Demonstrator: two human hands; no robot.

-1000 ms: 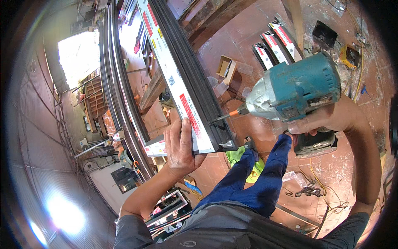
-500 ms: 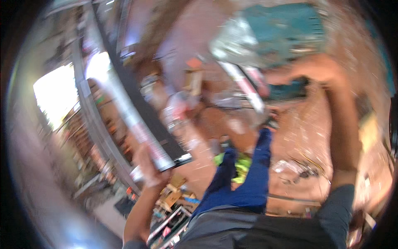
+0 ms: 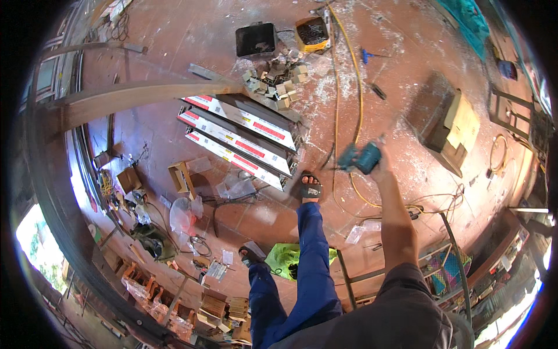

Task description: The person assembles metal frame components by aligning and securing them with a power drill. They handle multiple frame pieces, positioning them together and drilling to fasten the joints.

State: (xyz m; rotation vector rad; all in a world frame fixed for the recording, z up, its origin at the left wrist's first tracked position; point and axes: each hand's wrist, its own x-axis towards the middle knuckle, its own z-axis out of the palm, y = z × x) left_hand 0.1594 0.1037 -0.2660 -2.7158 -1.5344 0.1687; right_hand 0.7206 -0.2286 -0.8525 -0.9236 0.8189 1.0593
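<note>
My right hand (image 3: 379, 170) is closed around a teal power tool (image 3: 368, 157) that looks like a cordless drill, held out over the floor to the right of my forward foot. The tool's exact shape is partly hidden by the hand and small at this distance. My left hand is out of the picture. Ahead of my feet lie several long dark profiles (image 3: 247, 123) side by side, with white film and red labels on their faces. A yellow hose (image 3: 357, 87) runs along the floor beyond the tool.
Small cardboard pieces (image 3: 283, 87) lie heaped past the profiles, near a black bin (image 3: 256, 40) and a yellow container (image 3: 312, 34). A cardboard box (image 3: 456, 131) stands at the right. A metal beam (image 3: 139, 100) crosses at the left. Bright green plastic (image 3: 285, 260) lies by my feet.
My left hand held a long white-and-dark profile and is now out of view. The view has swung round. My right hand, with the teal tool, is now lower and farther from the camera.
</note>
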